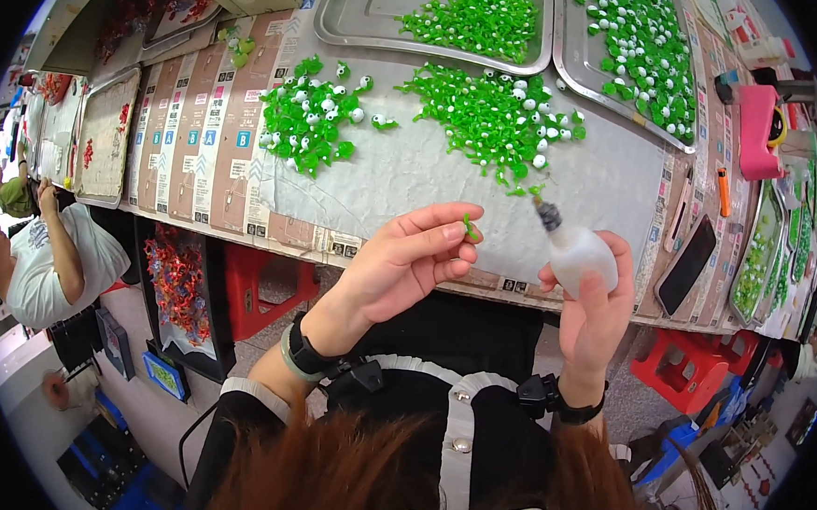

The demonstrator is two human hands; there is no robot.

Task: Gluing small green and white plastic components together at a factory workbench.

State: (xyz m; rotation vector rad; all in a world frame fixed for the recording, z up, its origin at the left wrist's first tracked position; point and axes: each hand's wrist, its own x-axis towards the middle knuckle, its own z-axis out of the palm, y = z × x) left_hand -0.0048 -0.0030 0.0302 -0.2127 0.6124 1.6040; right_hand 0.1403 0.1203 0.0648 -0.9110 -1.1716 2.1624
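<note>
My left hand (426, 249) pinches a small green plastic piece (469, 227) between thumb and forefinger above the table's front edge. In my right hand (597, 309) is a white squeeze bottle (581, 253) with a dark nozzle, tilted so its tip points up and left, apart from the green piece. Beyond the hands, on a grey sheet (356, 200), lies a pile of small green pieces (478, 114), some with white balls on them. A second pile (312, 114), to its left, has green pieces with white eye-like balls.
Metal trays (430, 53) of green pieces stand at the back. On the right are a black phone (687, 265), an orange cutter (723, 192) and a pink tape dispenser (760, 132). A person in a white shirt (71, 262) sits at the left. Red stools (682, 370) stand below the table.
</note>
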